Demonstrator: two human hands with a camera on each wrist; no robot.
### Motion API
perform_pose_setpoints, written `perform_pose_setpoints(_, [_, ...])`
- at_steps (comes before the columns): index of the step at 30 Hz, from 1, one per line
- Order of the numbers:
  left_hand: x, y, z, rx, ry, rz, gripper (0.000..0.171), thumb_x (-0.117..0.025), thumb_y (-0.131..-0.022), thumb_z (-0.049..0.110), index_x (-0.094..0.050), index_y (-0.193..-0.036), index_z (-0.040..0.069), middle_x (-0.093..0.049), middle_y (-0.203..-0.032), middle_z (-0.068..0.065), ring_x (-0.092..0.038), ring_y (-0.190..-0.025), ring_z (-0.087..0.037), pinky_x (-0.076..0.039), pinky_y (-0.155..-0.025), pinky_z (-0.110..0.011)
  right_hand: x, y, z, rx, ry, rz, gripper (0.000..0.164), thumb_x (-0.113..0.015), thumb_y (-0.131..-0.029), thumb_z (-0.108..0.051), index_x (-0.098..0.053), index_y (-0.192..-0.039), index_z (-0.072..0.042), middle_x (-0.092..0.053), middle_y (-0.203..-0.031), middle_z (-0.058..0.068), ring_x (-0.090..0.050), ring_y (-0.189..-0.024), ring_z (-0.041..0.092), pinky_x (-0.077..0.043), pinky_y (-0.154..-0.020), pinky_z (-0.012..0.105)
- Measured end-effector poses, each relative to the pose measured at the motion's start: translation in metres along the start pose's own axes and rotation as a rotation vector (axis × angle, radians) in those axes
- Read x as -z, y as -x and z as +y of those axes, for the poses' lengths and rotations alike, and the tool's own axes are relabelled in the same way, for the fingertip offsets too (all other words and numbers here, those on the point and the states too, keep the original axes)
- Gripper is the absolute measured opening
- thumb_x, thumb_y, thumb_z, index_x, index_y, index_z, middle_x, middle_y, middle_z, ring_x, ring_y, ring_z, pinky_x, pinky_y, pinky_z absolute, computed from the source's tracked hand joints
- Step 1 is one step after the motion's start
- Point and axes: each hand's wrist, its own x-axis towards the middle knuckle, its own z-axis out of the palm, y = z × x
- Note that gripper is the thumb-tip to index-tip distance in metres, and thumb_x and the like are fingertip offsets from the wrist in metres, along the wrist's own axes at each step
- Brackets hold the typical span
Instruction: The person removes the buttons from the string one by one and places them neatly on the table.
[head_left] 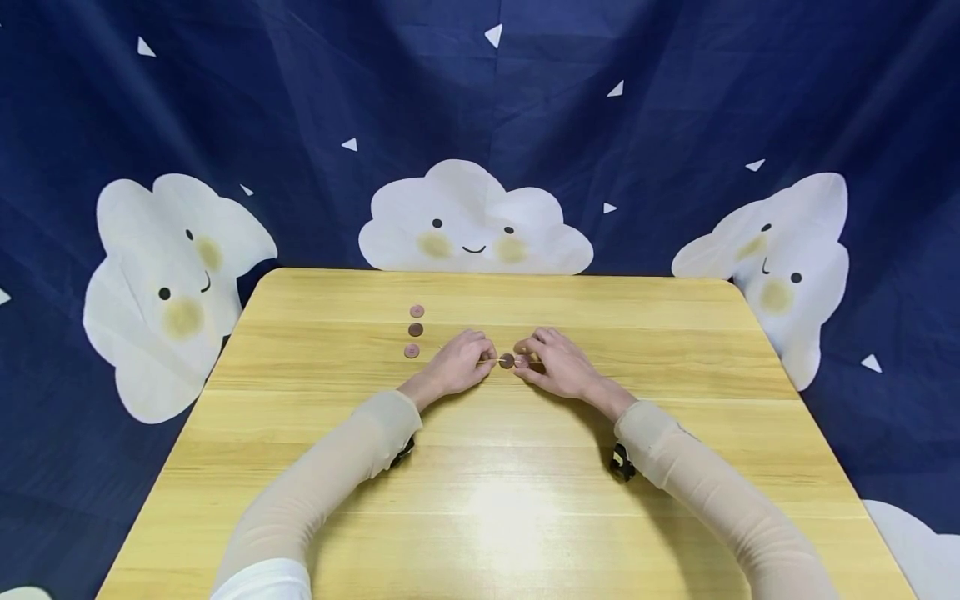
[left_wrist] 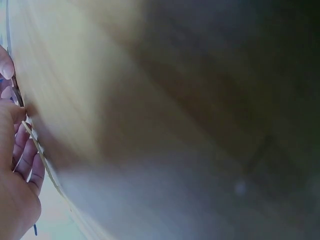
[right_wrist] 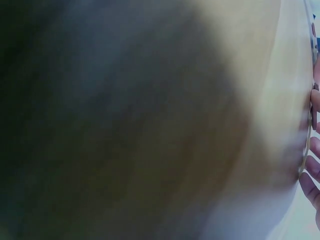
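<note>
A dark brown button [head_left: 507, 361] lies between the two hands, in line with a thin pale string [head_left: 501, 360]. My left hand [head_left: 459, 363] pinches the string just left of that button, with thumb and forefinger together. On the other side my right hand [head_left: 561, 365] holds a pinkish button [head_left: 522, 362] between forefinger and thumb, right beside the dark one. Part of this button is hidden by the fingers. In the left wrist view the left hand [left_wrist: 17, 185] shows at the edge; the right wrist view catches only fingertips [right_wrist: 312, 167] at its right border.
Left of the hands, three round buttons form a column on the wooden table [head_left: 495, 467]: a pinkish one [head_left: 417, 311] at the back, a dark brown one [head_left: 416, 330], and another pinkish one [head_left: 412, 351]. A dark blue cloth [head_left: 480, 108] with clouds hangs behind.
</note>
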Motion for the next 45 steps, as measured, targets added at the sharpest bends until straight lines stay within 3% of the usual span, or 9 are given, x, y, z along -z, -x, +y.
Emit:
perform_pose_setpoints(9, [-0.001, 0.000, -0.001, 0.011, -0.010, 0.001, 0.007, -0.070, -0.100, 0.016, -0.075, -0.099, 0.011, -0.070, -0.097, -0.004, -0.061, -0.096, -0.021, -0.053, -0.089, -0.037, 0.002, 0.005, 0.004, -0.003, 0.004, -0.007, 0.037, -0.070, -0.101, -0.038, -0.071, -0.130, -0.014, -0.067, -0.117, 0.006, -0.059, -0.107, 0.025, -0.052, -0.094, 0.044])
perform_pose_setpoints(15, [-0.001, 0.001, 0.000, 0.012, 0.002, 0.005, 0.008, -0.070, -0.099, 0.016, -0.075, -0.101, 0.010, -0.069, -0.097, -0.004, -0.060, -0.095, -0.021, -0.052, -0.089, -0.036, 0.002, 0.006, 0.006, -0.002, -0.002, -0.012, 0.029, -0.069, -0.102, -0.037, -0.074, -0.123, -0.017, -0.068, -0.113, 0.004, -0.058, -0.103, 0.022, -0.050, -0.091, 0.041])
perform_pose_setpoints(27, [0.001, -0.003, 0.004, 0.036, 0.042, -0.065, 0.033, -0.069, -0.099, 0.027, -0.070, -0.124, 0.006, -0.067, -0.114, -0.007, -0.061, -0.114, -0.025, -0.052, -0.104, -0.040, 0.002, 0.006, 0.006, 0.003, 0.001, -0.003, 0.025, -0.070, -0.102, -0.035, -0.076, -0.119, -0.017, -0.068, -0.109, 0.003, -0.056, -0.098, 0.021, -0.049, -0.087, 0.038])
perform_pose_setpoints(34, [-0.003, -0.008, 0.006, 0.018, 0.022, -0.066, 0.037, -0.072, -0.098, 0.034, -0.070, -0.125, 0.009, -0.067, -0.114, -0.004, -0.060, -0.114, -0.023, -0.052, -0.103, -0.039, 0.002, 0.006, 0.006, 0.015, -0.001, -0.001, 0.023, -0.070, -0.102, -0.033, -0.076, -0.118, -0.018, -0.066, -0.107, 0.002, -0.055, -0.096, 0.020, -0.048, -0.084, 0.036])
perform_pose_setpoints(45, [-0.004, -0.013, 0.011, 0.017, 0.021, -0.089, 0.035, -0.071, -0.099, 0.032, -0.070, -0.124, 0.007, -0.068, -0.116, -0.007, -0.061, -0.117, -0.025, -0.051, -0.107, -0.040, 0.001, 0.006, 0.007, 0.013, 0.001, -0.005, 0.023, -0.070, -0.102, -0.032, -0.076, -0.119, -0.017, -0.068, -0.109, 0.003, -0.057, -0.098, 0.021, -0.049, -0.087, 0.037])
